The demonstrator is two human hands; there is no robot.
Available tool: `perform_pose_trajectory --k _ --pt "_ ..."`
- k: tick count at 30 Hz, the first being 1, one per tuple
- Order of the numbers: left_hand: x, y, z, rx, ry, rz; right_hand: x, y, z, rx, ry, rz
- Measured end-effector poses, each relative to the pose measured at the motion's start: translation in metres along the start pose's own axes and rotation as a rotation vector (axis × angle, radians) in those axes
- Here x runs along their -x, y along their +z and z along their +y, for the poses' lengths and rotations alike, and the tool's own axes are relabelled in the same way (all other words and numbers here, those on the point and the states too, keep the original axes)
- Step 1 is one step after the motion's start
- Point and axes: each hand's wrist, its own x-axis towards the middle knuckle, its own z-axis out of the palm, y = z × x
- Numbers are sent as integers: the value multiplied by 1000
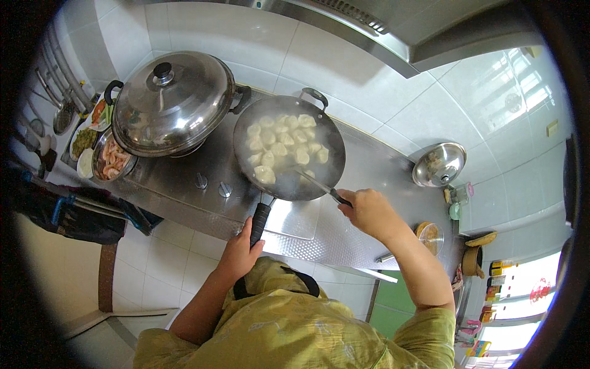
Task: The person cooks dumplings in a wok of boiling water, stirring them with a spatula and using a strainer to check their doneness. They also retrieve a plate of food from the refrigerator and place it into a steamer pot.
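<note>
Pale dumplings (278,138) float in cloudy, steaming liquid inside a dark wok (339,161) on the stove. The wok has a small loop handle at its far side and a long black handle (261,219) pointing towards me. My left hand (240,253) is closed around that long handle. My right hand (371,214) grips the black handle of a metal utensil (318,183), whose shaft slants down to the left into the wok. Its head is hidden in the liquid and steam among the dumplings near the wok's near side.
Left of the wok stands a large lidded steel pot (173,106). Beyond it are a steel bowl of shrimp (113,159) and plates of food (83,140). A steel lid (439,164) leans on the tiled wall at right, near a round container (428,237). A range hood (368,41) hangs above.
</note>
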Motion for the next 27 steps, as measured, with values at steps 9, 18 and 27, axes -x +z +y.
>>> perform_pose_trajectory --k 9,18,27 --pt "1 -3 4 -34 14 8 -32 20 -15 -3 96 -3" --pt "1 -8 15 13 -42 -34 -71 39 -18 -13 175 77" --pt "2 -8 15 23 -66 -42 -61 -13 26 -407 233 136"
